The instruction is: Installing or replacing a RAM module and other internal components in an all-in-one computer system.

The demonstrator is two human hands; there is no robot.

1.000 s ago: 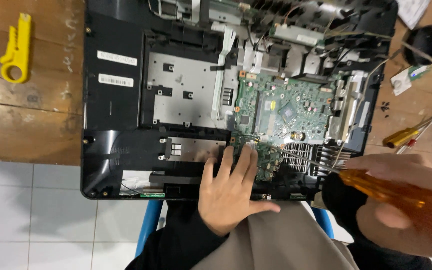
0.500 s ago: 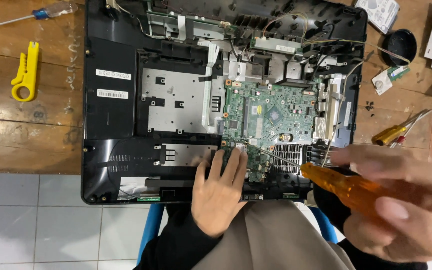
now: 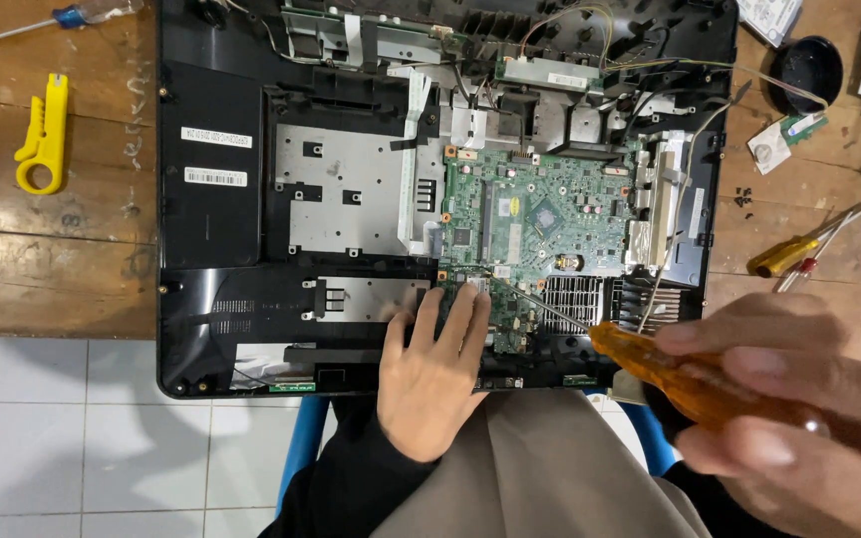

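Note:
An opened black all-in-one computer chassis (image 3: 211, 249) lies face down on a wooden table, its green circuit board (image 3: 540, 224) exposed. My left hand (image 3: 432, 374) rests flat, fingers together, on the chassis near edge, fingertips touching the board's lower left corner. My right hand (image 3: 799, 408), close to the camera and blurred, grips an orange-handled screwdriver (image 3: 685, 379). Its thin shaft (image 3: 540, 304) slants up-left, and the tip meets the board just right of my left fingertips.
A yellow wire stripper (image 3: 42, 134) and a blue-handled screwdriver (image 3: 72, 15) lie at the table's left. At the right are yellow and red screwdrivers (image 3: 794, 254), small black screws (image 3: 742, 199), a black round dish (image 3: 807, 70). White tiled floor and a blue chair frame (image 3: 303, 438) below.
The view has drifted so the chassis sits lower and further left in frame. My right hand has brought the screwdriver leftward until its tip reaches the board. My left hand stays put.

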